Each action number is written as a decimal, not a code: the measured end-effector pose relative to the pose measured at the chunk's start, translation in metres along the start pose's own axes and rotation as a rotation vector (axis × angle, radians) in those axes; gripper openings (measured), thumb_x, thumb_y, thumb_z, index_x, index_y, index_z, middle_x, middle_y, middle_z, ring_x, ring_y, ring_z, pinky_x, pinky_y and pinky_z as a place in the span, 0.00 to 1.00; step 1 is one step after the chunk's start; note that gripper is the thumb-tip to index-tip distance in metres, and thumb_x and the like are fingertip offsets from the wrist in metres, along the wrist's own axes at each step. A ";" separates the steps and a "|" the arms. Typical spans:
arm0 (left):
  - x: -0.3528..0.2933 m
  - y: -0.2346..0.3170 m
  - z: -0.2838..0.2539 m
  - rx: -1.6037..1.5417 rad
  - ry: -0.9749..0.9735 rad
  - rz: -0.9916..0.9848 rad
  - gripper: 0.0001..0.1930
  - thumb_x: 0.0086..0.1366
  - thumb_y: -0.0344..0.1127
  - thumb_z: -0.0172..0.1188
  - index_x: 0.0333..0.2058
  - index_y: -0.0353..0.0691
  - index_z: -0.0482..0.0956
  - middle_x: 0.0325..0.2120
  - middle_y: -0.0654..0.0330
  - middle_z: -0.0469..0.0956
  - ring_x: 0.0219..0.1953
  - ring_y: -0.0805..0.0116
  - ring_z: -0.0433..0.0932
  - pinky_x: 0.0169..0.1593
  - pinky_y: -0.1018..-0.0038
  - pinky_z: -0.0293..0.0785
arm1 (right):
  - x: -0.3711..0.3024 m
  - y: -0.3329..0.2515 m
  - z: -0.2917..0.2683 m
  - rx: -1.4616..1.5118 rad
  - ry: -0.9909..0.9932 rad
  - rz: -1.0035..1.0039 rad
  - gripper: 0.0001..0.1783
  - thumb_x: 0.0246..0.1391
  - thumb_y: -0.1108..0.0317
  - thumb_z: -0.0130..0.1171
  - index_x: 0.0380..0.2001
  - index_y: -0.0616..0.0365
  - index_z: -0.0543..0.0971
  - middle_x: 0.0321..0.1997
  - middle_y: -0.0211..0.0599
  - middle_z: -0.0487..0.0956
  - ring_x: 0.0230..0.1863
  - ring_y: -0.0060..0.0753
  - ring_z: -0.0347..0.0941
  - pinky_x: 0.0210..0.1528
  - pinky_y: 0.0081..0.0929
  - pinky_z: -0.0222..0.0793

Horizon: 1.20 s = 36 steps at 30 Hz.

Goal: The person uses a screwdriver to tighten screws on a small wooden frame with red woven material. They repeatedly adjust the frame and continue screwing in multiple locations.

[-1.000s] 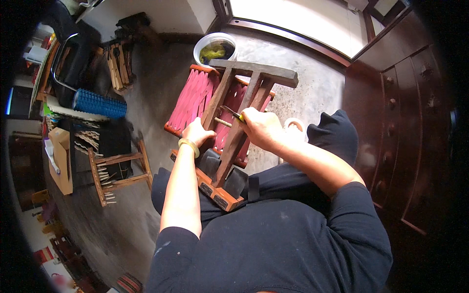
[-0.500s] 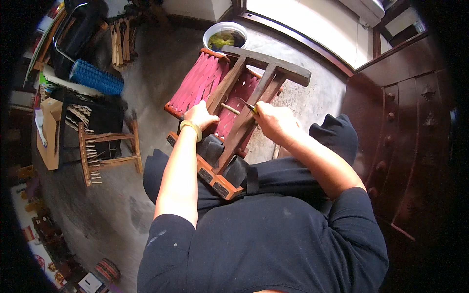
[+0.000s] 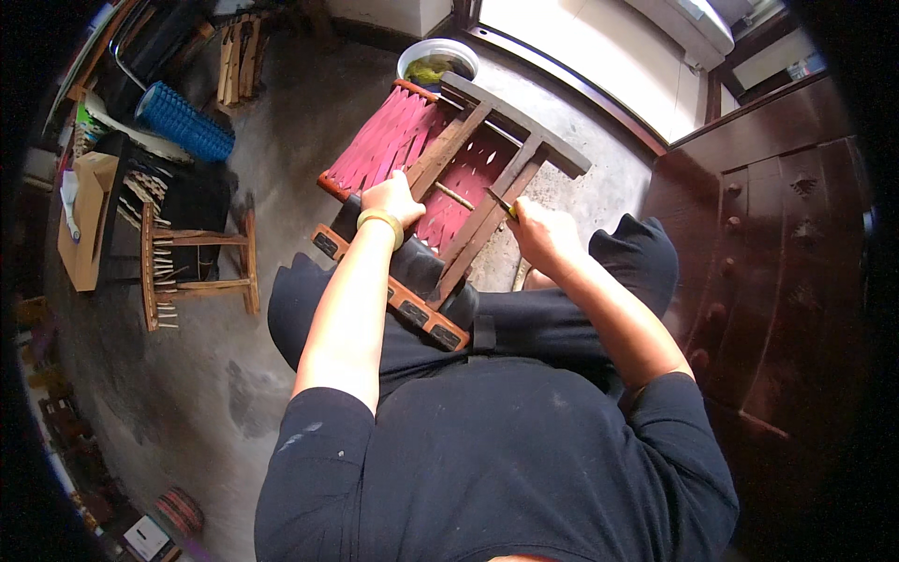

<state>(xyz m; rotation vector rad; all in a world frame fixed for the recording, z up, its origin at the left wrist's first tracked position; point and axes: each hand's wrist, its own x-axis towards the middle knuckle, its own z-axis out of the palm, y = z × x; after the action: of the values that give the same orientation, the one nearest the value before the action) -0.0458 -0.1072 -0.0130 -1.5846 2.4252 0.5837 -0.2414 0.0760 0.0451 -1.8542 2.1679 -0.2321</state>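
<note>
A wooden folding stool with a pink woven-strap seat point(image 3: 389, 140) leans across my lap, its dark crossed legs point(image 3: 487, 223) uppermost. My left hand point(image 3: 389, 199) is closed around a leg beside the webbing, thumb on the wood. In my right hand point(image 3: 543, 232) is a thin pointed tool point(image 3: 498, 200) with a yellow handle; its exact kind is unclear. The tool's tip lies over the right-hand leg. Between the legs a pale thin rod point(image 3: 454, 195) shows against the webbing. An orange-brown bar point(image 3: 403, 300) with black pads rests by my thighs.
Beyond the stool stands a white bucket point(image 3: 438, 58) with dark water and something yellow-green. A small wooden frame point(image 3: 201, 240), a blue ridged roller point(image 3: 184, 122) and a cardboard box point(image 3: 92, 225) are at left. A dark wooden door point(image 3: 758, 244) closes off the right.
The stool's near end has shifted up, away from my body. My right hand and the tool have moved slightly right and down relative to the stool; the left hand keeps its hold.
</note>
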 end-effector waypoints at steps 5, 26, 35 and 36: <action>-0.006 0.004 -0.005 0.006 -0.023 -0.007 0.32 0.47 0.48 0.68 0.47 0.36 0.68 0.39 0.45 0.80 0.44 0.49 0.80 0.50 0.60 0.74 | -0.009 -0.005 -0.001 -0.007 0.011 0.005 0.12 0.60 0.61 0.51 0.36 0.60 0.69 0.33 0.53 0.79 0.32 0.57 0.78 0.34 0.49 0.73; -0.119 0.024 0.039 -0.030 0.133 0.359 0.29 0.46 0.55 0.70 0.39 0.37 0.78 0.41 0.54 0.74 0.50 0.55 0.69 0.53 0.61 0.67 | -0.025 0.035 0.038 -0.066 0.058 0.005 0.11 0.56 0.61 0.53 0.33 0.58 0.70 0.26 0.51 0.78 0.29 0.55 0.77 0.32 0.48 0.71; -0.106 0.009 0.043 -0.209 0.016 0.309 0.29 0.41 0.51 0.75 0.37 0.38 0.77 0.40 0.50 0.73 0.48 0.51 0.71 0.53 0.63 0.69 | -0.036 -0.030 0.017 -0.112 -0.218 -0.114 0.16 0.61 0.54 0.49 0.36 0.56 0.73 0.32 0.49 0.81 0.33 0.52 0.80 0.33 0.53 0.71; -0.103 0.007 0.045 -0.218 0.019 0.327 0.28 0.41 0.50 0.75 0.37 0.38 0.77 0.40 0.51 0.73 0.48 0.51 0.71 0.53 0.63 0.69 | -0.034 -0.025 0.022 -0.109 -0.189 -0.104 0.15 0.60 0.55 0.49 0.36 0.57 0.73 0.32 0.49 0.81 0.33 0.52 0.80 0.33 0.54 0.71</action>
<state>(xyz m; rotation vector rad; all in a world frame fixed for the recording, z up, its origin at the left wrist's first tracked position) -0.0125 0.0003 -0.0153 -1.2707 2.7366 0.9186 -0.2061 0.1071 0.0353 -1.9635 1.9960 0.0407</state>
